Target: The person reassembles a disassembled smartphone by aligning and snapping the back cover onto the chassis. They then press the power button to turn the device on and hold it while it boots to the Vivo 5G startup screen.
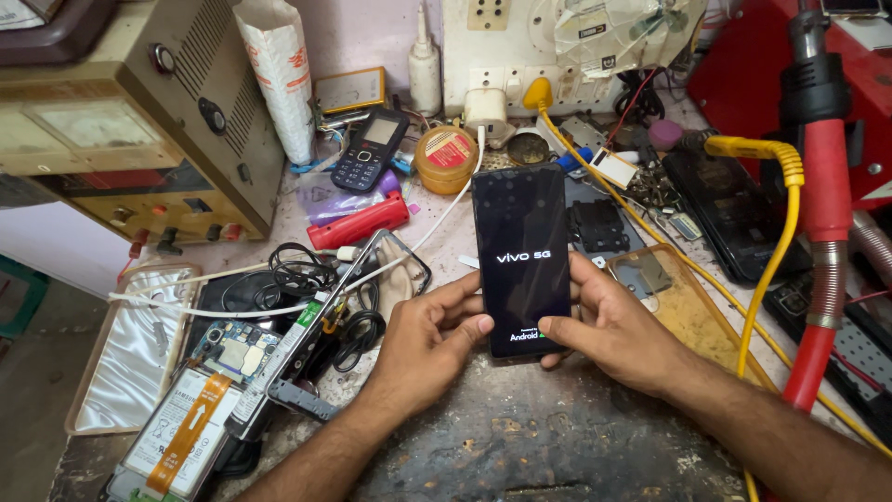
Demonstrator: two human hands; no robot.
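Hands close on the black smartphone [520, 260]: our left hand [429, 339] and right hand [613, 330] pinch its lower edges, thumbs on the lit glass, the top leaning away above the worn workbench [520, 437]. We judge it light, stiff, slick and breakable, best held by its side rails. An opened phone [223, 390] lies left of our grip.

A worn, scratched workbench [557, 437] stands against a pale pink wall [358, 33] carrying a white socket board [520, 56]. Grey floor [28, 372] shows at left under even light.
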